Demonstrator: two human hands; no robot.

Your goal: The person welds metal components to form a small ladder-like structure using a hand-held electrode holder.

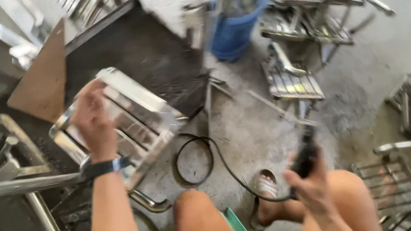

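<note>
i'm sitting on a low green stool (243, 230) with a shiny steel slatted frame (126, 119) propped up on the dark workbench (151, 47) in front of me. the frame is tilting, its long axis running from lower left up toward upper right, slats following that same line, top corner pointing away from me toward the blue drum (236, 14). my left hand (92, 122) is gripping the frame's near-left edge, fingers curling over the rail, wrist with a dark band just above a steel pipe (19, 187) that's sticking out to the left. my right hand (310, 184) is clenching around a dark tool handle (308, 154) down by my knee, well apart from the frame; it's blurry so i can't tell what kind of tool. a black cable (196, 161) is looping from it across the concrete floor (251, 125). more slatted steel frames (294, 82) are lying around to the right.
</note>
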